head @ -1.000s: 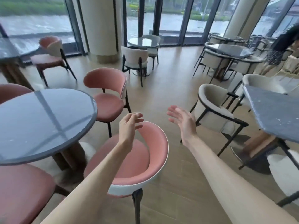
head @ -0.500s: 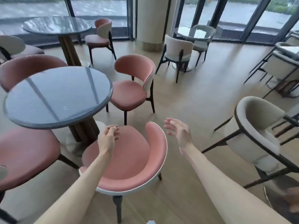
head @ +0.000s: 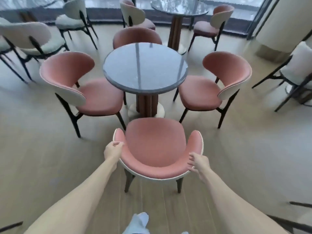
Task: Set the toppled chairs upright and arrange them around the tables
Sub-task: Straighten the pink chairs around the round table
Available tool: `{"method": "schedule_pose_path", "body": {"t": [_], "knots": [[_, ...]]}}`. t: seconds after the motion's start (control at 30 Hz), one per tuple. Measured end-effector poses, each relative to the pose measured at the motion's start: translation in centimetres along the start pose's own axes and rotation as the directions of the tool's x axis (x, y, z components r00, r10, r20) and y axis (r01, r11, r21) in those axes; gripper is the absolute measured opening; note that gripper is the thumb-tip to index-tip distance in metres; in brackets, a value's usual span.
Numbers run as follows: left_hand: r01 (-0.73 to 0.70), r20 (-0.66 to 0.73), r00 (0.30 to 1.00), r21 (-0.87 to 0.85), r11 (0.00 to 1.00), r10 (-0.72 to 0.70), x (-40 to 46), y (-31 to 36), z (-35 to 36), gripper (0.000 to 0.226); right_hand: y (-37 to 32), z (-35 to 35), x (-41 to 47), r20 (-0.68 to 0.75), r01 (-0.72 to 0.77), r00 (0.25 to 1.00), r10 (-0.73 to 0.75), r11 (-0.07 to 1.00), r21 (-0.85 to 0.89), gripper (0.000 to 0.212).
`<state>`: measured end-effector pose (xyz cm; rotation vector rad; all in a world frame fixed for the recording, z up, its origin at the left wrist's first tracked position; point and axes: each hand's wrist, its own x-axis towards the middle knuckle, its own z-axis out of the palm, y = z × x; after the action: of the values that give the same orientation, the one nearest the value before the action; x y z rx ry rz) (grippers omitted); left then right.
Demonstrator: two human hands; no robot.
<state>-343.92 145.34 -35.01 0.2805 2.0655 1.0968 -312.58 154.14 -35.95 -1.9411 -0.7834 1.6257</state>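
Note:
A pink chair (head: 155,142) with a white-backed curved backrest stands upright right in front of me, its seat facing a round grey table (head: 145,66). My left hand (head: 112,150) grips the left rim of the backrest with curled fingers. My right hand (head: 197,162) holds the right rim, fingers curled over the inner side. Three more pink chairs stand upright around the table: one at the left (head: 94,95), one at the right (head: 206,92), one behind it (head: 136,37).
A second round table (head: 179,5) stands farther back with chairs (head: 212,26) beside it. White chairs (head: 33,41) crowd the far left, another white chair (head: 297,68) is at the right. A pillar (head: 283,22) rises at the top right. Wooden floor surrounds me.
The view has swung round to face the table squarely. Both hands, open in the air above the chair before, have come down onto the two sides of its backrest.

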Motion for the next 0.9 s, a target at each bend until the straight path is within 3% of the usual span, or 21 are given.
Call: {"method": "schedule_pose_path", "body": {"t": [0.17,0.37,0.5,0.63,0.73,0.9], "knots": [[0.108,-0.079,0.991,-0.011,0.994,-0.109,-4.5,-4.6,0.4,0.028,1.9,-0.3,1.3,0.118,-0.105,0.986,0.119,0.988,-0.116,0.033],[0.315,0.020,0.948,-0.190,0.930,-0.317,-5.9,-7.3,3.5,0.055,4.6,0.1,2.4,0.131,-0.260,0.954,0.271,0.961,-0.096,0.042],[0.454,0.102,0.890,-0.303,0.838,-0.445,-4.0,-8.2,5.5,0.050,5.6,0.6,4.5,0.153,-0.382,0.913,0.377,0.924,-0.002,0.046],[0.573,0.191,0.818,-0.348,0.742,-0.542,-1.8,-9.8,6.6,0.064,6.9,1.4,5.9,0.202,-0.464,0.881,0.428,0.864,0.194,0.059],[0.610,0.233,0.787,-0.432,0.665,-0.571,-0.1,-10.2,7.3,0.063,7.5,2.1,6.8,0.204,-0.469,0.880,0.429,0.851,0.235,0.059],[0.598,0.171,0.793,-0.405,0.692,-0.585,2.5,-10.0,7.4,0.031,7.2,2.9,8.2,0.133,-0.457,0.889,0.437,0.848,0.269,0.058]]}}
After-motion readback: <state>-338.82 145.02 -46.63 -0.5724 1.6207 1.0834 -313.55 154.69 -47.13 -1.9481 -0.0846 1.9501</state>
